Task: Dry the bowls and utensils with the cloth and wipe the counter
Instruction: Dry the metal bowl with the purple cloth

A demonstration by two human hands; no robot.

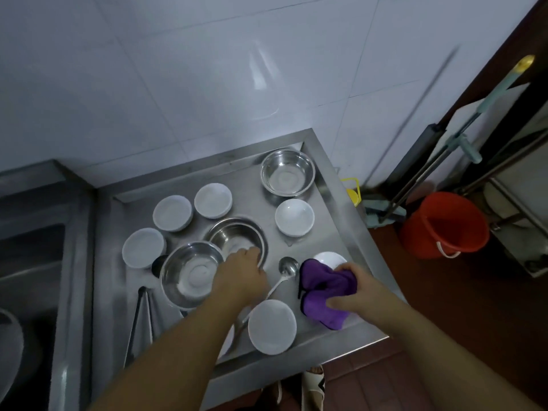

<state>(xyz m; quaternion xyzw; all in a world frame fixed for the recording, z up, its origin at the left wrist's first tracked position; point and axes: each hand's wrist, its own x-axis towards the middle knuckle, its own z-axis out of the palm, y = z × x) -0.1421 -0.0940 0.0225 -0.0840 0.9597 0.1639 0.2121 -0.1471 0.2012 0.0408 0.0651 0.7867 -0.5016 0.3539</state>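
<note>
Right hand [354,295] grips the purple cloth [326,295] against a white bowl [330,259]. Left hand [241,274] curls over the steel bowl [237,235] rim on the worktop [335,203].

The purple cloth [324,295] hides most of 1 white bowl [332,259]; the left hand [240,274] covers its own fingertips.

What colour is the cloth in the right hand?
Purple; the cloth shows clearly in the head view, gripped by the right hand.
</note>
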